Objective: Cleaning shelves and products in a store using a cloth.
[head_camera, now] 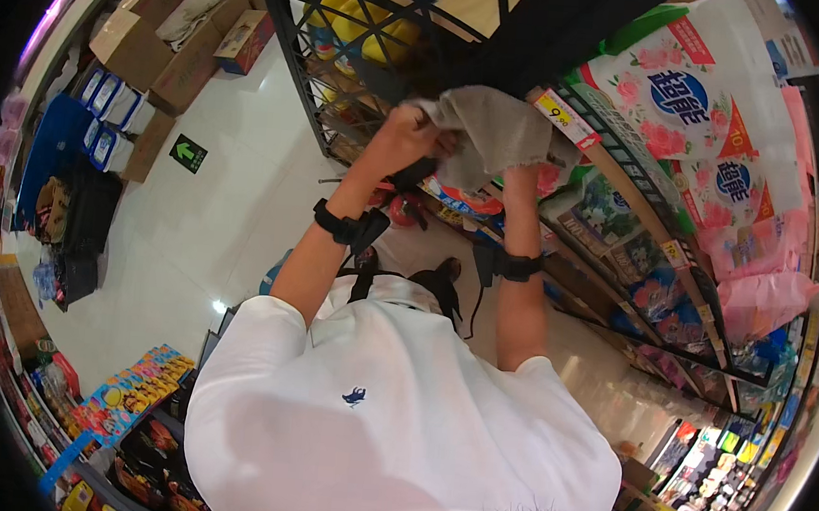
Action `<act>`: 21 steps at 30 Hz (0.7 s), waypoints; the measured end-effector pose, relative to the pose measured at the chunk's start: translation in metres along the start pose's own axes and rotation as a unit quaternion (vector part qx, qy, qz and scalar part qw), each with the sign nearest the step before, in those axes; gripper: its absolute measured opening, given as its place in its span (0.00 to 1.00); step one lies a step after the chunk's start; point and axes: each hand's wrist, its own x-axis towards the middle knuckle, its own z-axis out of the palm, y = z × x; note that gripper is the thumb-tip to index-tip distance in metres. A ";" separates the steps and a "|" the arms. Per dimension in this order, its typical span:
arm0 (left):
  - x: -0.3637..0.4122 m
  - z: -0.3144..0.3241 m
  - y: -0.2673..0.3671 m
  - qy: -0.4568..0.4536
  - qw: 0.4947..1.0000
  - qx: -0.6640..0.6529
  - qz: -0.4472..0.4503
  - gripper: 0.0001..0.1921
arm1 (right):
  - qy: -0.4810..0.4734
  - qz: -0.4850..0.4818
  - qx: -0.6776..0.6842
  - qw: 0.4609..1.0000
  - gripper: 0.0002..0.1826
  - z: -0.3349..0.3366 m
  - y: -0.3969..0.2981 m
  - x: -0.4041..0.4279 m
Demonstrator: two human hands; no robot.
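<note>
A grey cloth (pixel 493 129) hangs between my hands in front of a black metal shelf rack (pixel 292 55). My left hand (pixel 412 138) grips the cloth's left side, its fingers curled into the fabric. The cloth drapes over my right hand (pixel 523 174), so its fingers are hidden and their hold cannot be made out. Just right of the cloth, a yellow and red price tag (pixel 567 118) sits on the shelf edge. Large white detergent packs with rose prints (pixel 684 97) stand on the shelf beyond it. Black bands with small devices circle both my wrists.
Cardboard boxes (pixel 187 69) and white tubs with blue lids (pixel 117 103) stand at the left wall, near a black crate (pixel 88 212). Lower shelves with bagged goods (pixel 614 234) run along the right. Red objects (pixel 405 209) lie low beneath my hands. Stocked shelves (pixel 714 476) stand behind me at the right.
</note>
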 end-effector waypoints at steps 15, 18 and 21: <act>0.029 0.023 -0.022 0.156 0.925 0.265 0.223 0.22 | 0.224 -0.026 0.076 0.971 0.18 0.004 -0.036 -0.021; 0.030 0.027 0.017 0.133 0.914 0.291 0.248 0.26 | 0.299 -0.074 0.122 0.943 0.21 -0.001 -0.051 -0.024; 0.042 0.032 0.009 0.142 0.902 0.267 0.307 0.21 | 0.347 -0.111 0.039 0.930 0.22 0.032 -0.031 -0.025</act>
